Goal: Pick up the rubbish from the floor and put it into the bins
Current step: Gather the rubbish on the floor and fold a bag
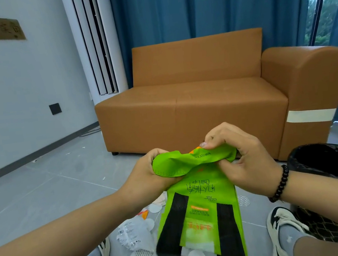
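Green bag (198, 206) gripped at its bunched end by left hand (148, 174) and right hand (243, 156), fingers curled. Risks: dangling handles dragging floor litter (133, 237); possibly overshooting bin (331, 159), partly out of view.

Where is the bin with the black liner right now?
In the head view the bin stands on the floor at the right edge, just beyond the right hand and its beaded bracelet, in front of the brown sofa's armrest.
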`<state>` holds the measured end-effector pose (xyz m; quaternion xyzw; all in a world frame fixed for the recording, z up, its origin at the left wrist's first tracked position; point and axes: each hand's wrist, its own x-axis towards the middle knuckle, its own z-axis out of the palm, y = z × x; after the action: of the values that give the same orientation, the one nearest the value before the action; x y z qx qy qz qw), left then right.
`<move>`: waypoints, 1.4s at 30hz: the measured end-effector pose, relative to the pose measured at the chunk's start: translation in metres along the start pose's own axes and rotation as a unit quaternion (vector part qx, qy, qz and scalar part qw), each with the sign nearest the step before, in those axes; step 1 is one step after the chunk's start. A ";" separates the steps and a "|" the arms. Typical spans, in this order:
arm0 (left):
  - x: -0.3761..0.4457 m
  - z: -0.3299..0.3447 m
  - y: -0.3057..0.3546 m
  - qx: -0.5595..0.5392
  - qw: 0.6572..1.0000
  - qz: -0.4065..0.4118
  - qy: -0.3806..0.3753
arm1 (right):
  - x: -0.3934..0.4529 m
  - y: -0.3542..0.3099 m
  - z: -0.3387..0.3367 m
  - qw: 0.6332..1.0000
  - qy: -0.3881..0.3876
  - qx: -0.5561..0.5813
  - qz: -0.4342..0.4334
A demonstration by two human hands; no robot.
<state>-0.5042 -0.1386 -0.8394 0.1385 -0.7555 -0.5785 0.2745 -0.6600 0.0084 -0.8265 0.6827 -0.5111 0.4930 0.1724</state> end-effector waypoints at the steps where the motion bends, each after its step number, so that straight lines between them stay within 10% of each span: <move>1: -0.001 0.000 0.001 -0.002 1.000 -0.017 -0.009 | 0.000 0.000 -0.001 1.000 0.000 -0.003 -0.002; 10: -0.005 -0.008 0.005 -0.180 0.954 -0.170 -0.169 | -0.008 0.002 0.004 0.999 -0.009 -0.037 -0.026; 18: -0.003 0.002 0.005 -0.108 0.990 -0.081 -0.030 | -0.008 0.003 0.006 0.991 -0.071 -0.107 -0.038; 26: 0.005 -0.008 0.000 0.006 0.998 0.050 0.047 | -0.006 -0.001 -0.005 0.947 -0.172 0.129 0.240; 31: 0.005 -0.010 0.002 0.060 0.991 0.112 0.051 | -0.007 0.000 0.003 0.955 -0.161 0.069 0.238; 42: -0.003 0.006 -0.010 -0.065 0.996 -0.047 -0.028 | -0.007 0.002 0.000 0.975 -0.047 0.065 0.206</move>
<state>-0.5061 -0.1355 -0.8507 0.1395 -0.7166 -0.6420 0.2341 -0.6613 0.0114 -0.8328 0.5944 -0.6156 0.5175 -0.0016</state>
